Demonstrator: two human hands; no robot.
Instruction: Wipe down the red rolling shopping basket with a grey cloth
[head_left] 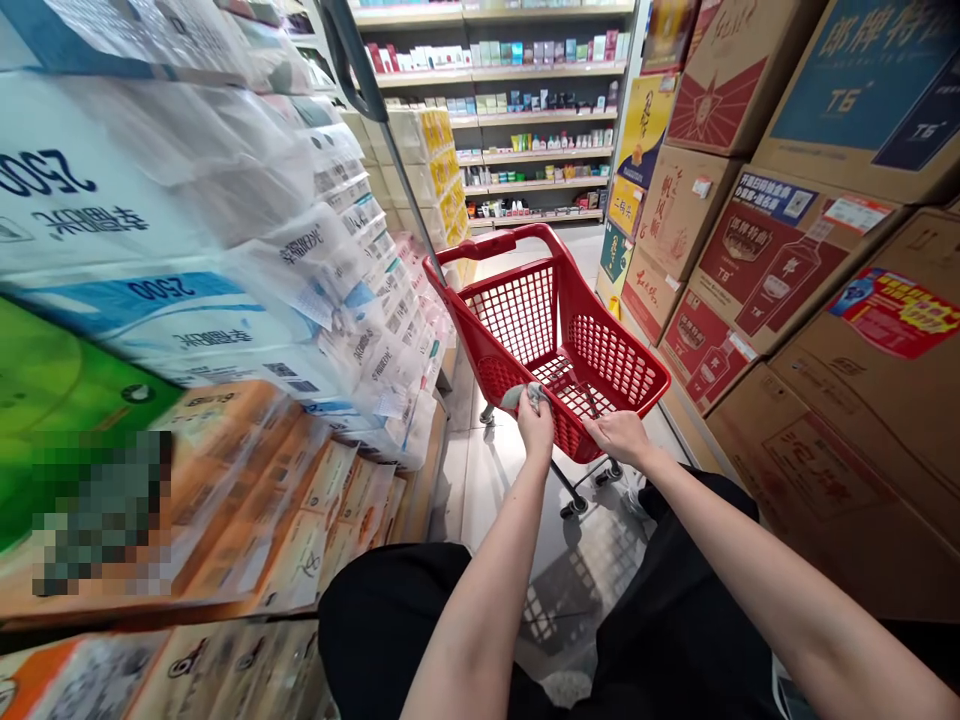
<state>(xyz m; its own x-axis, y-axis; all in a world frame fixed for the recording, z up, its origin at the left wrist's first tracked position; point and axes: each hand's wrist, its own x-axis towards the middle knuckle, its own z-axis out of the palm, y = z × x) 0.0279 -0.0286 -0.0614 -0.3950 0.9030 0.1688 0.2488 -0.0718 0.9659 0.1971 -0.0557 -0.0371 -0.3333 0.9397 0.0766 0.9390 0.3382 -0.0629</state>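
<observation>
In front of my knees stands a red plastic shopping cart [517,300] with lattice walls; nothing shows in its basket. My left hand [535,428] is closed around a bunched grey cloth [537,394] at the near rim of the basket. To its right, my right hand [619,438] is closed on the same rim near the corner, thumb along the edge. The push handle [480,249] of the cart is on the far side from me.
Packs of paper tissue [150,210] are stacked high on the left. Cardboard cartons [780,250] line the right side. Shelves of small boxes and bottles [540,75] stand across the aisle's far end. A slanting pole [409,185] rises behind the cart's left side.
</observation>
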